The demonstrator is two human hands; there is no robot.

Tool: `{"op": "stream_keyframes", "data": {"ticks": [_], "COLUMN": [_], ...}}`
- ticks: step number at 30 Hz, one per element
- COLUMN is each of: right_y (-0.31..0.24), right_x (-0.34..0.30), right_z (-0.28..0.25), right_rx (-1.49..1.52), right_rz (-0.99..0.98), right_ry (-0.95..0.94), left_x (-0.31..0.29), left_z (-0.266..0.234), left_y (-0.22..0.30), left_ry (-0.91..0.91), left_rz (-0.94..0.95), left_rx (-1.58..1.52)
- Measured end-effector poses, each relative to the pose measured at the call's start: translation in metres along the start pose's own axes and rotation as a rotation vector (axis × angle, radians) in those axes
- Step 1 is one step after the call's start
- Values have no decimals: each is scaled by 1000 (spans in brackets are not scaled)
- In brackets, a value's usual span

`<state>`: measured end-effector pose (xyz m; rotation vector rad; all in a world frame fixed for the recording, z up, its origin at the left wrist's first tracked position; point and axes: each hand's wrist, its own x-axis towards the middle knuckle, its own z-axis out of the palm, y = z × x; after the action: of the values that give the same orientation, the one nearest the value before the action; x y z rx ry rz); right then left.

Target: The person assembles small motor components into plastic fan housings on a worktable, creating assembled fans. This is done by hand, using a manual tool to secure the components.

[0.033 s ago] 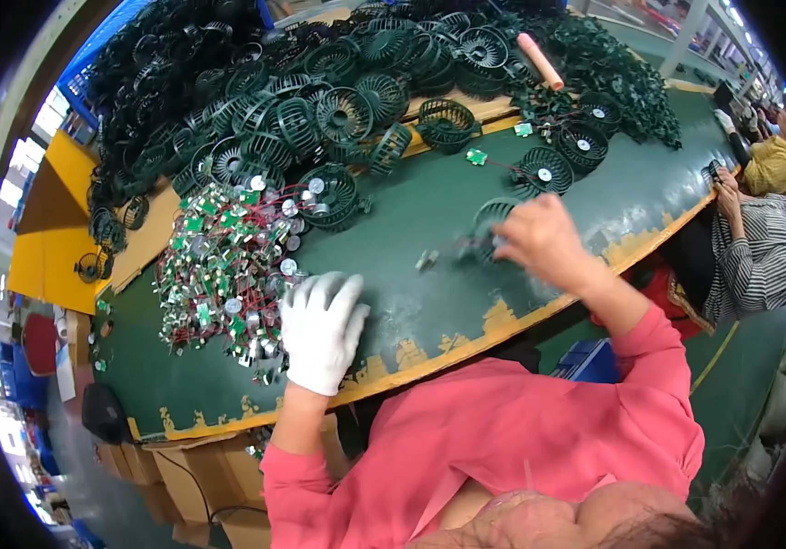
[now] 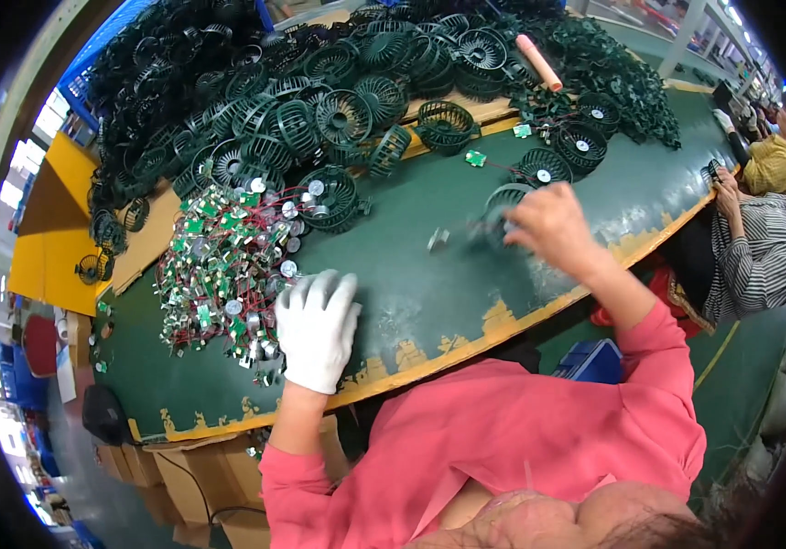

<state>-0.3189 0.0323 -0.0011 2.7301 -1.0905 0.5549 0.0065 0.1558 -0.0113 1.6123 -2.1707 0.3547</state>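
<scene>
A: Where does the round green housing (image 2: 504,195) lie relative to the right hand (image 2: 547,229)?

B: On the worktable (image 2: 411,285), at the left side of the curled, bare fingers. Motion blur obscures the contact; whether the fingers grip it cannot be told. A small blurred part (image 2: 439,240) lies farther left.

A: State the condition of the left hand (image 2: 317,331).

B: White-gloved, palm down, fingers extended and slightly parted, just beside the heap of circuit boards and motors (image 2: 219,265).

A: Are markings legible?

B: Any on housing or boards are too small or blurred.
</scene>
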Motion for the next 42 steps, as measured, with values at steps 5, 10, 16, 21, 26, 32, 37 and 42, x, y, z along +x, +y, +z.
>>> {"op": "stream_keyframes", "data": {"ticks": [5, 10, 16, 21, 26, 32, 37, 42], "right_y": [86, 94, 57, 43, 41, -10, -84, -109], "right_x": [0, 19, 77, 120, 116, 57, -14, -36], "right_z": [8, 16, 48, 83, 84, 34, 21, 27], "right_rx": [-180, -248, -28, 126, 120, 431, 108, 257], "right_rz": [143, 224, 137, 384, 473, 244, -229, -186], "right_ry": [27, 130, 119, 110, -68, 85, -46, -111], "left_x": [-8, 4, -3, -1, 14, 0, -12, -37], "left_z": [17, 13, 13, 5, -49, -73, -56, -30], "left_y": [-28, -35, -46, -38, -12, 14, 23, 53], "left_ry": [-257, -376, -440, -306, 71, 631, 514, 183], "left_rz": [-153, -154, -51, -42, -128, -104, 22, -779], "left_rx": [156, 150, 225, 180, -392, -817, -342, -1377]}}
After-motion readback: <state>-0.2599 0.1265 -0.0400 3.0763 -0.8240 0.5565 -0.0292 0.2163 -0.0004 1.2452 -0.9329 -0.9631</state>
